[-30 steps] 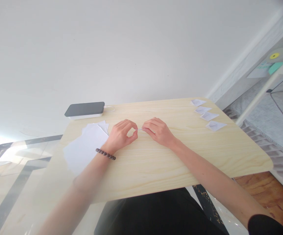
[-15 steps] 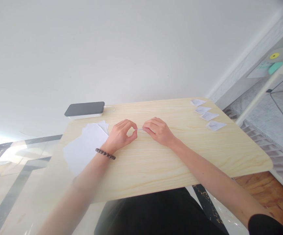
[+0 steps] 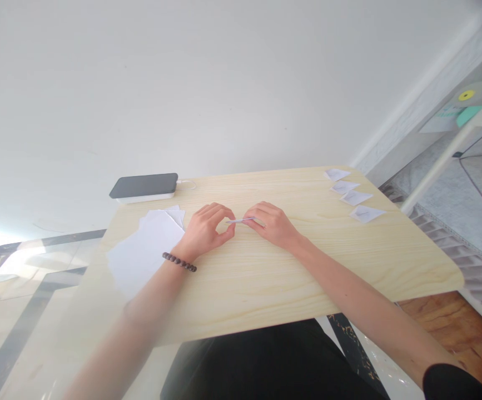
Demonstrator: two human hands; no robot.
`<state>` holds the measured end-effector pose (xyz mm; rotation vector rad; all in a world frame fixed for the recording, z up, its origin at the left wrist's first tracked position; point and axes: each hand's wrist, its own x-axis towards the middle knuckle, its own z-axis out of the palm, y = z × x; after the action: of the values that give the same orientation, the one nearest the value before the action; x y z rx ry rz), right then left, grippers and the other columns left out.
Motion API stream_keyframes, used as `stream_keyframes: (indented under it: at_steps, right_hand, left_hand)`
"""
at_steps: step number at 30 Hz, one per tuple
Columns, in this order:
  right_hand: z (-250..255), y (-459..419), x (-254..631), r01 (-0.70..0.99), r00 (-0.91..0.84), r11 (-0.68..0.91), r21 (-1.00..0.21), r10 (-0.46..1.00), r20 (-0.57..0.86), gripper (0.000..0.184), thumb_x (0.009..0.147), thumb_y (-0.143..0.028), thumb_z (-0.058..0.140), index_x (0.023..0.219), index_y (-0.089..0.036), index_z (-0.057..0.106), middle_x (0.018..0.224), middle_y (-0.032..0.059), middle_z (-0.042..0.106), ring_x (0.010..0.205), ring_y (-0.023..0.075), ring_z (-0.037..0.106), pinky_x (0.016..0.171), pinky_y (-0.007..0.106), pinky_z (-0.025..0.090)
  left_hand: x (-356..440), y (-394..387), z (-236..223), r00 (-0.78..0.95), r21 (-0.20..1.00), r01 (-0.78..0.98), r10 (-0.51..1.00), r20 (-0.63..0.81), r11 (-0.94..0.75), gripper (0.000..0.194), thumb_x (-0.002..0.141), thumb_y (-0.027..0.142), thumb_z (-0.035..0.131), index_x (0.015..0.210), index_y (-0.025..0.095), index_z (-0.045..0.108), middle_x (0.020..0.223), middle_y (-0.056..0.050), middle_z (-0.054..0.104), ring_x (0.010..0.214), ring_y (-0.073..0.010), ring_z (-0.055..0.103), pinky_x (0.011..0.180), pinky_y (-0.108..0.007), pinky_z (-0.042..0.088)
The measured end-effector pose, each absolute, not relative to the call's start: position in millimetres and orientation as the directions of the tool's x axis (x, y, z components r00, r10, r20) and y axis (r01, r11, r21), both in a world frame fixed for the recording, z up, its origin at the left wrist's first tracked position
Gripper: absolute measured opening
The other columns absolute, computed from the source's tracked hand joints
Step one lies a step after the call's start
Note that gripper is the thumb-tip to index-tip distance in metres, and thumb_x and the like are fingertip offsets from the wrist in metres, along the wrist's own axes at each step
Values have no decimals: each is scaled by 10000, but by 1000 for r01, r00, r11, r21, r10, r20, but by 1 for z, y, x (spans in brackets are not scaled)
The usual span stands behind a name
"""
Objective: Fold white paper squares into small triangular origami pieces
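Head view: a smooth, matte, pale grey wall [image 3: 224, 83] fills the upper half, marked by a few tiny specks. Below it stretches a light, wood-grained surface [image 3: 257, 289] with rounded corners, its far edge close to the wall. To the left, the floor [image 3: 36, 333] is glossy pale tile crossed by dark bands; at lower right, a brown wood-patterned panel [image 3: 453, 328] shows past the near edge. Black cloth [image 3: 266, 361] covers the person's lap, and a pale, slanting pole [image 3: 441, 161] stands beyond the right end. Flat white paper sheets [image 3: 144, 250] overlap unevenly on the left, partly hidden by the left forearm. Behind them sits a dark, slab-like device [image 3: 144, 185] on a white base [image 3: 147, 198], a thin white cable [image 3: 188, 183] beside it. Near the middle, the left hand [image 3: 207, 229] and right hand [image 3: 272, 223] face each other, just apart. At far right, four kite-shaped paper pieces [image 3: 368, 214] lie in a row, sharply pointed. Round dark beads form a bracelet [image 3: 179, 261] on the left wrist. Smallest is a narrow white paper piece [image 3: 239, 221], seen nearly edge-on between the hands; the fingers of both pinch it near its ends. Whether it touches the surface, I cannot tell.
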<state>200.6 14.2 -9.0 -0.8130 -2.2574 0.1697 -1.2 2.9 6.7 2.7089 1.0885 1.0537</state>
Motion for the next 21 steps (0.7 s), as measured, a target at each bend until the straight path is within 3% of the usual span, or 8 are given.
stream_keyframes:
  at_steps: [4,21]
  right_hand:
    - [-10,13,198,490,-574,817,-304,565,593,143,843,-265,463,822,-178,574,800,38,622,773,152,534,723,301,405]
    - [-7,8,195,442,-553,800,-406,600,578,70,789,-166,477,829,-183,532,844,40,596,805,145,536,718,280,439]
  left_hand:
    - [1,3,5,550,245,575,590,591,-781,99,744,163,511,830,175,559,821,-32,623,801,-151,554,734,-293,434]
    - [0,3,2,570,254,556,586,576,-791,78,744,141,505,804,169,546,790,-27,611,772,-146,543,729,-293,423]
